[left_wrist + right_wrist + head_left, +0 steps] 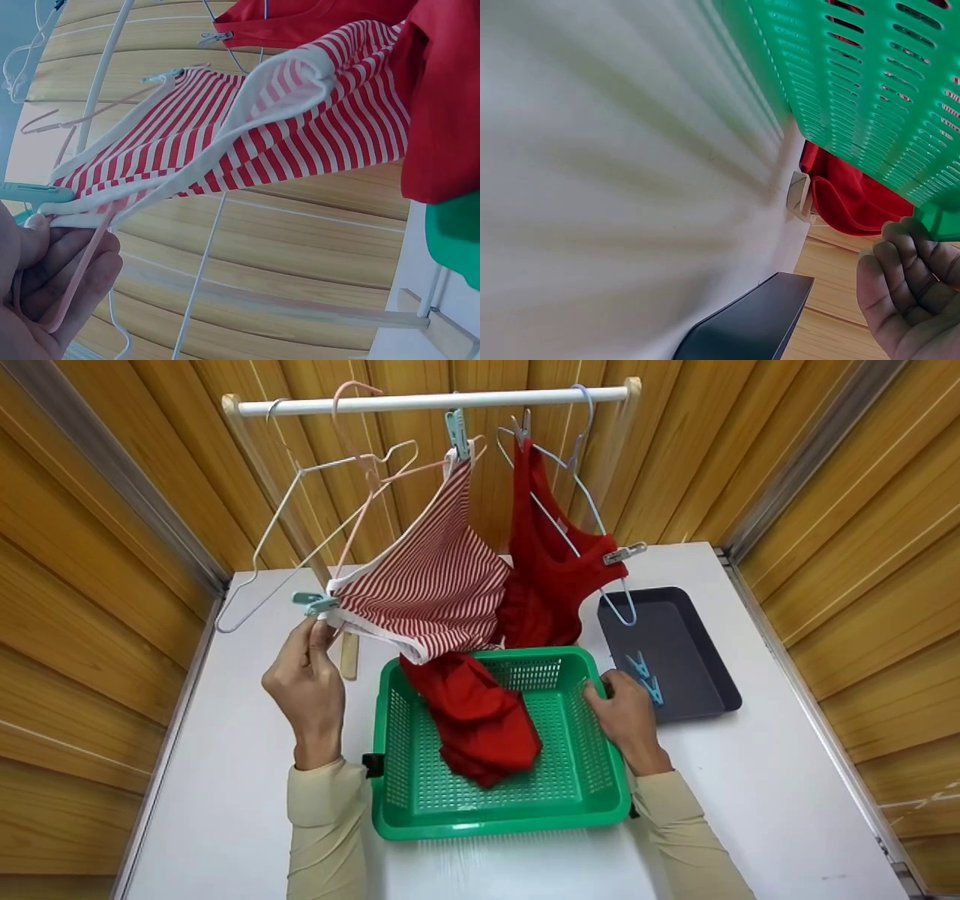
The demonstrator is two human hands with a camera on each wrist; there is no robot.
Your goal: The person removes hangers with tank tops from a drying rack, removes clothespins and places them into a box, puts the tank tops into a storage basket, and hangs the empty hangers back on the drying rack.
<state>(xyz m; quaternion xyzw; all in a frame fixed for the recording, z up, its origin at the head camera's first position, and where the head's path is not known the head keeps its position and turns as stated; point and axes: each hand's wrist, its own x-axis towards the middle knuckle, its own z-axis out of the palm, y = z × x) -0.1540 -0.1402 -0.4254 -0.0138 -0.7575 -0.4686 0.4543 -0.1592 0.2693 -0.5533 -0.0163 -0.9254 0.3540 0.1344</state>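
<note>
Pinching a corner of the striped garment [442, 577], the left hand [307, 682] is just below a teal peg [315, 602] in the head view. The garment slants between the ends of a pink hanger [358, 521] hooked on the rail [510, 399]. The right hand [626, 720] grips the side rim of the basket [502, 829], thumb on the inner side; a red cloth [487, 727] lies in it, reaching the far rim. Behind hangs a red top [547, 555] (a pale label shows at its neck, too small to read). Two blue pegs [643, 679] lie in the tray [697, 660].

In the left wrist view, thumb and fingers clamp the white trim beside the peg, the hanger's end crossing the fingers.

In the right wrist view, fingers lie side by side, curled at the basket's edge.
</note>
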